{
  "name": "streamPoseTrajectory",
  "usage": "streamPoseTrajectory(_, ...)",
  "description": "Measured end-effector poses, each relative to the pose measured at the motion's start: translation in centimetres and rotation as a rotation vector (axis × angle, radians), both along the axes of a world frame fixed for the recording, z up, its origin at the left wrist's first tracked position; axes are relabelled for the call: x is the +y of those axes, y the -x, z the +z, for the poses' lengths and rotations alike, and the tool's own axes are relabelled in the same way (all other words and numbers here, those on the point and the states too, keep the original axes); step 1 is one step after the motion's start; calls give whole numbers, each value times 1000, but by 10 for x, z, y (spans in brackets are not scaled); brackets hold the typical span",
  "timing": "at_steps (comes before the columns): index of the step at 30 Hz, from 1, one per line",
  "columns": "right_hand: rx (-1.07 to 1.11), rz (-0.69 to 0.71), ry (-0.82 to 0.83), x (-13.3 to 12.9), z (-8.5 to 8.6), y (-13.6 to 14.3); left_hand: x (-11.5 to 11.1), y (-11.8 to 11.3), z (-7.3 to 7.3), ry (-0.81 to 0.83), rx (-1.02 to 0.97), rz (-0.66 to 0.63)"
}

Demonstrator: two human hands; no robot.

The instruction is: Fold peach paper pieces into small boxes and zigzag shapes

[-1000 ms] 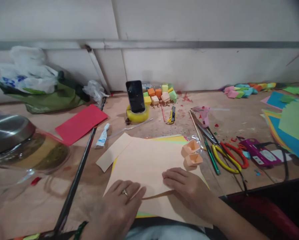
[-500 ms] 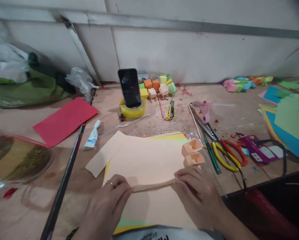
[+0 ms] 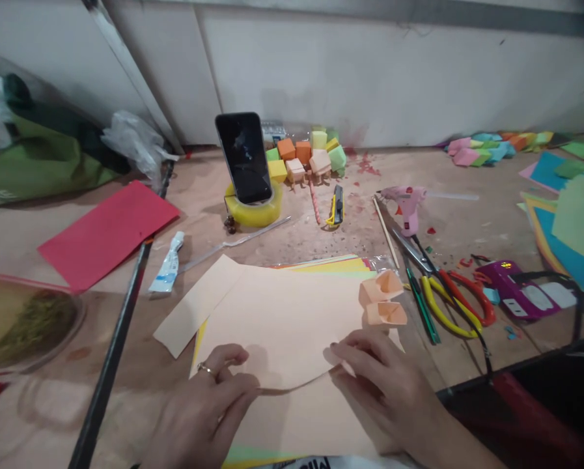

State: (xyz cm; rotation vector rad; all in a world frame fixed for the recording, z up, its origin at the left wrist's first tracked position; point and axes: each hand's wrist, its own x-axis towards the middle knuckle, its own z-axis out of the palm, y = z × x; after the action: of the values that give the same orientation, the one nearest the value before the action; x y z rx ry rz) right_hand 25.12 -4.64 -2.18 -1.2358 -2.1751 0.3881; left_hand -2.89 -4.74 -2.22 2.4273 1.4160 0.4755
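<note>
A peach sheet of paper (image 3: 282, 312) lies on a stack of coloured sheets, its near edge lifted and bowed slightly toward me. My left hand (image 3: 213, 397), with a ring on one finger, pinches that edge at its left part. At the right part, my right hand (image 3: 384, 384) grips the same edge between thumb and fingers. Just beyond my right hand, two small folded peach paper boxes (image 3: 384, 298) sit on the sheet's corner. A narrower peach paper piece (image 3: 194, 309) juts out at the left of the stack.
A phone (image 3: 245, 156) leans in a yellow tape roll (image 3: 255, 212), near paper cubes (image 3: 301, 153) and a cutter (image 3: 338, 205). At right are a pink glue gun (image 3: 406, 202), scissors (image 3: 448, 306) and a purple power strip (image 3: 516, 290). Red paper (image 3: 109, 234) and a glue tube (image 3: 168, 264) lie left.
The paper's near edge, earlier a wider, nearly straight folded band, now shows as a thin line curving toward me. Both hands keep their hold. The whole view has shifted slightly.
</note>
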Motion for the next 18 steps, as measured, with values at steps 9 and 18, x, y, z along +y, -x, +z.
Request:
streamPoseTrajectory(9, 33, 196, 68, 3, 4, -2, -13, 1, 1, 98, -142, -29)
streamPoseTrajectory(18, 56, 6, 322, 11, 4, -2, -10, -9, -2, -13, -92, 151)
